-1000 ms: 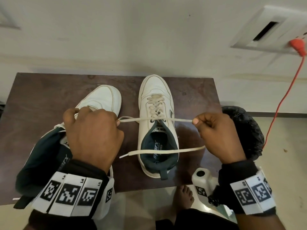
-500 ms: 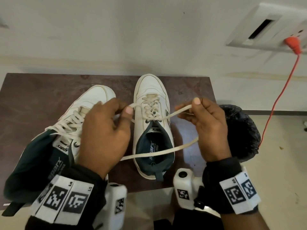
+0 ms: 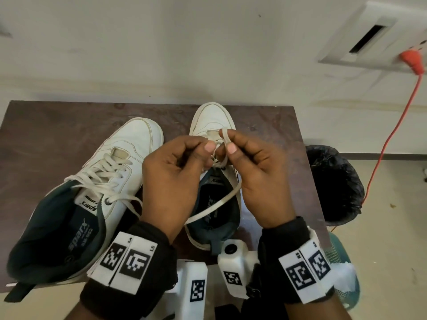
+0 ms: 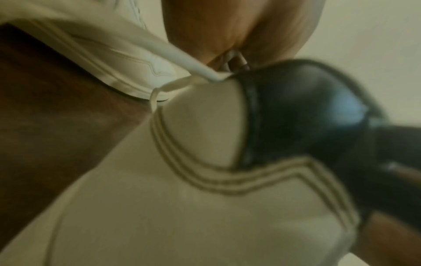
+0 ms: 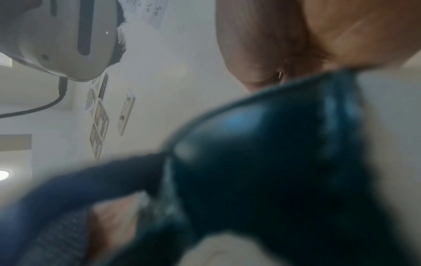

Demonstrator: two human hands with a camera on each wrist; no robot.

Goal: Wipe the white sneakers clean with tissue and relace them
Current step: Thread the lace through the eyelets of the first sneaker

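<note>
Two white sneakers with dark green lining sit on a dark brown table (image 3: 57, 135). The left sneaker (image 3: 129, 148) lies angled, laced, its lace ends loose. The right sneaker (image 3: 212, 116) points away from me. Both hands meet above its tongue. My left hand (image 3: 175, 172) pinches one lace end between thumb and forefinger. My right hand (image 3: 251, 167) pinches a small loop of the lace (image 3: 225, 136), and the tail (image 3: 215, 206) trails back over the shoe's opening. The wrist views are blurred: the left one shows a sneaker's side (image 4: 205, 198) and a lace (image 4: 182, 59), the right one the dark collar (image 5: 273, 162).
A bin lined with a black bag (image 3: 335, 185) stands right of the table. An orange cord (image 3: 392, 135) runs from a wall socket (image 3: 374, 35) down behind it. A green basket (image 3: 342, 262) sits below my right wrist. The wall is just behind the table.
The hands were wide apart pulling the lace taut across the right sneaker. They have come together above its tongue, and the right hand now holds a loop.
</note>
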